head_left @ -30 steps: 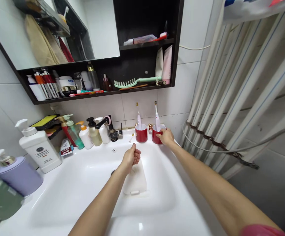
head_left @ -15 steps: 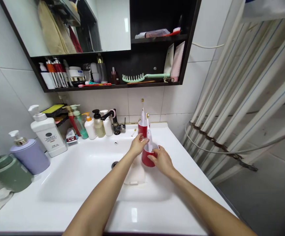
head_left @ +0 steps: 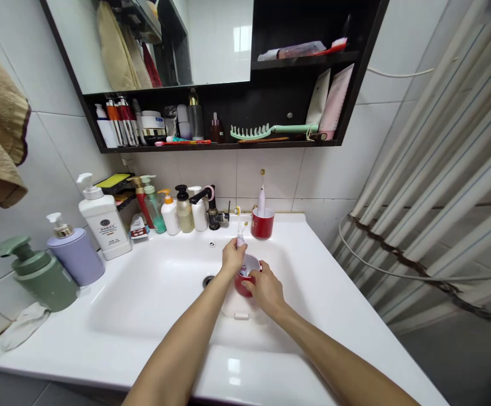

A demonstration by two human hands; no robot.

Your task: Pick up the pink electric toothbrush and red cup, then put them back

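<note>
My left hand [head_left: 232, 258] pinches a white electric toothbrush [head_left: 240, 241] standing upright, its lower end inside a red cup [head_left: 242, 287]. Wrapped round the right side of that cup, my right hand [head_left: 267, 286] holds it over the basin. Beneath the cup lies a pale flat thing [head_left: 231, 309] with a small bar at its near edge; its kind I cannot make out. On the back ledge another red cup [head_left: 262, 226] holds a second electric toothbrush [head_left: 262, 201]. A small yellow-tipped brush head [head_left: 245, 226] lies left of it.
The white sink [head_left: 144, 304] has a black faucet [head_left: 214, 217] at its back. Several pump bottles [head_left: 109, 225] line the left and back edges. A dark cabinet shelf [head_left: 224, 148] hangs above, with a green hairbrush [head_left: 254, 132]. White pipes [head_left: 432, 169] run along the right.
The held cup and toothbrush have moved left, away from the line of the cup on the ledge. The toothbrush is more upright. The view has turned left.
</note>
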